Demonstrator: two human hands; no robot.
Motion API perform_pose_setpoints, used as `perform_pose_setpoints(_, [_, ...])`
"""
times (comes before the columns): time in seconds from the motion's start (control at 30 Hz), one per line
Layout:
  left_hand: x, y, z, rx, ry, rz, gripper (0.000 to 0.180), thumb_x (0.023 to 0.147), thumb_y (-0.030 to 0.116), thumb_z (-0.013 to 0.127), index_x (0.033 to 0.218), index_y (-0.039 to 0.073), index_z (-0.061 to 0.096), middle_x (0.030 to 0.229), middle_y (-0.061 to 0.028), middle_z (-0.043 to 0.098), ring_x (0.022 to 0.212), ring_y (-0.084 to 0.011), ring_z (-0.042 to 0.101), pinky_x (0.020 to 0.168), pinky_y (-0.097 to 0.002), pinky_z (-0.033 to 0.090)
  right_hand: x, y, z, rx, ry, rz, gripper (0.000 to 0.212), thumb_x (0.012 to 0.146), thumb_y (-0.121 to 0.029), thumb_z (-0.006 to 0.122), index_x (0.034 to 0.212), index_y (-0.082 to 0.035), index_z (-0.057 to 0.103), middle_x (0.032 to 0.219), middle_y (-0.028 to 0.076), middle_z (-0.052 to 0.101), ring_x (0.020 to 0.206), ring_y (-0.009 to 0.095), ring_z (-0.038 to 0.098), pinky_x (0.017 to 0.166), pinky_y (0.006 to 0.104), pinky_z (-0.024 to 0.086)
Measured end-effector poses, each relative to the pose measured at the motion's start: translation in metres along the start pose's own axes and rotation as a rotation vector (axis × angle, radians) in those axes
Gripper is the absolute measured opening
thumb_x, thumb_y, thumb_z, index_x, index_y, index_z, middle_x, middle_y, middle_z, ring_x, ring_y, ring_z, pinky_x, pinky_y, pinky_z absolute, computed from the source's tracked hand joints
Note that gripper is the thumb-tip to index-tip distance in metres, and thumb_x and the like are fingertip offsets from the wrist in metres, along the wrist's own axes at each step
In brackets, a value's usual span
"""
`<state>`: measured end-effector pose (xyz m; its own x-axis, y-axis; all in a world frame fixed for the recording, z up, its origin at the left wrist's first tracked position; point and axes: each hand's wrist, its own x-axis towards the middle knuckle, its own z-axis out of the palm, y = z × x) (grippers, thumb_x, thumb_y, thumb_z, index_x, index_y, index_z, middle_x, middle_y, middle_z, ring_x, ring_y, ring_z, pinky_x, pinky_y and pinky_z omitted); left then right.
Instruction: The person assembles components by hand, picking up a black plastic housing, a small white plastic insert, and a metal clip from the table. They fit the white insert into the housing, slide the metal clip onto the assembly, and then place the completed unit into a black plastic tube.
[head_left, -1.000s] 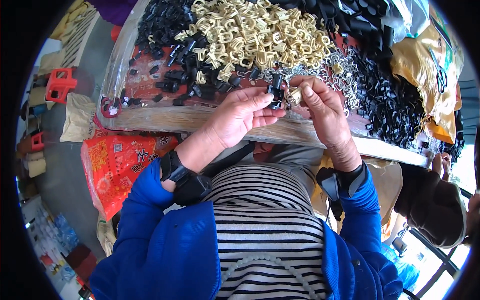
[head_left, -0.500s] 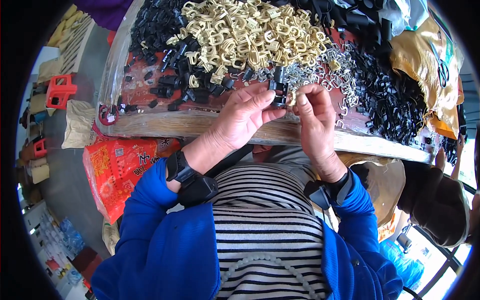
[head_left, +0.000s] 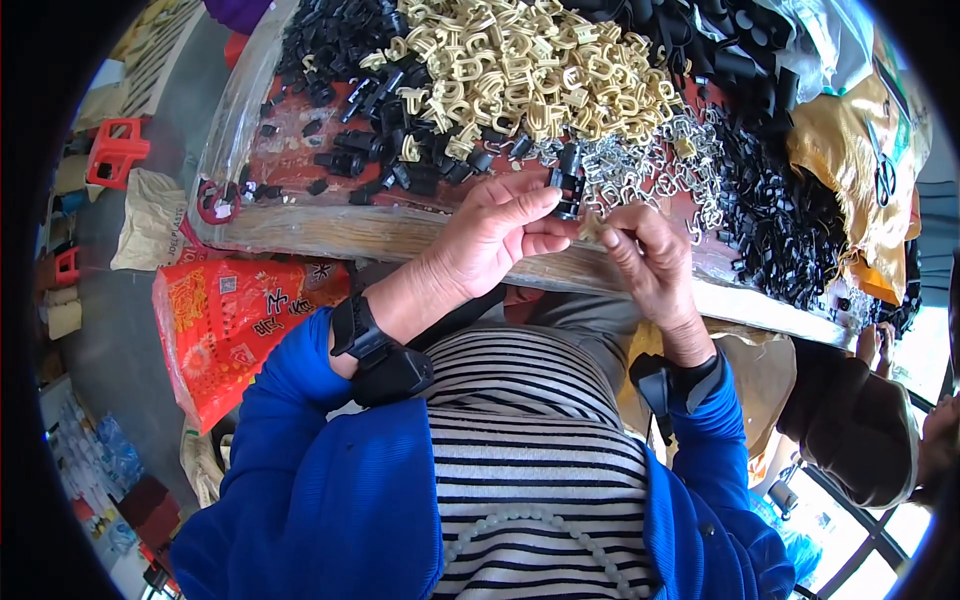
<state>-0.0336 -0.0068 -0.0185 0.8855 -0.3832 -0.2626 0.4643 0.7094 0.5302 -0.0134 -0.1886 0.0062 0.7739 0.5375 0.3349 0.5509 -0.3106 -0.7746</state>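
Near the table's front edge, my left hand (head_left: 485, 235) pinches a black plastic fitting (head_left: 567, 183) upright between thumb and fingers. The fitting is cylindrical at the top, with an opening in its side. Just to its right, my right hand (head_left: 660, 262) is closed on a small beige plastic clip (head_left: 592, 227), partly hidden by the fingertips. The clip is close to the fitting; I cannot tell if they touch. Beyond my hands lie a heap of beige U-shaped clips (head_left: 540, 75) and a pile of thin metal hooks (head_left: 635, 165).
Black fittings (head_left: 350, 150) spread over the left of the red tabletop (head_left: 285, 165). Small black parts (head_left: 780, 205) are heaped at right, beside a yellow sack (head_left: 840, 140) with scissors (head_left: 884, 172). A red bag (head_left: 240, 320) stands below the table's wooden edge (head_left: 330, 230). Another person's sleeve (head_left: 850, 420) shows at right.
My right hand has drawn a little down and right, with the beige clip now lower beside the fitting. My left hand keeps its hold. The whole view has shifted slightly.
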Motion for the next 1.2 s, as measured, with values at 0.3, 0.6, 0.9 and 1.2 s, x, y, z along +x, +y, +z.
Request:
perform_pose_setpoints(0.3, [-0.010,0.002,0.004,0.098,-0.075,-0.090,0.022,0.081,0.017,0.050,0.097,0.002,0.052,0.086,-0.0042,0.056,0.079,-0.0171,0.058,0.064,-0.0199,0.047,0.014,-0.013,-0.004,0.424,-0.068,0.208,0.011,0.080,-0.013,0.053,0.078,-0.002,0.049,0.068,-0.003,0.045,0.056,0.003,0.037,0.049,0.0162,0.030])
perform_pose_setpoints(0.6, [-0.009,0.003,-0.003,0.003,-0.052,-0.123,0.024,0.080,0.021,0.052,0.095,0.002,0.054,0.085,-0.0052,0.057,0.078,-0.0184,0.058,0.063,-0.0197,0.047,0.018,-0.015,0.015,0.651,-0.012,0.386,0.012,0.080,-0.014,0.052,0.079,-0.002,0.048,0.063,-0.005,0.041,0.051,0.002,0.031,0.045,0.0150,0.025])
perform_pose_setpoints(0.9, [-0.004,0.008,-0.006,-0.032,-0.052,-0.205,0.024,0.079,0.022,0.052,0.093,0.002,0.054,0.084,-0.0059,0.057,0.077,-0.0197,0.058,0.064,-0.0205,0.048,0.021,0.001,0.012,0.959,-0.040,0.581,0.011,0.081,-0.013,0.050,0.080,-0.003,0.048,0.059,-0.005,0.040,0.048,0.002,0.029,0.043,0.0160,0.022])
perform_pose_setpoints(1.2, [-0.007,0.009,-0.005,0.021,-0.024,-0.204,0.023,0.080,0.018,0.051,0.095,0.000,0.053,0.084,-0.0093,0.057,0.078,-0.0206,0.058,0.064,-0.0213,0.048,0.026,-0.006,0.031,0.660,0.105,0.439,0.006,0.079,-0.008,0.052,0.080,-0.003,0.049,0.066,-0.004,0.046,0.052,0.003,0.038,0.046,0.0156,0.030])
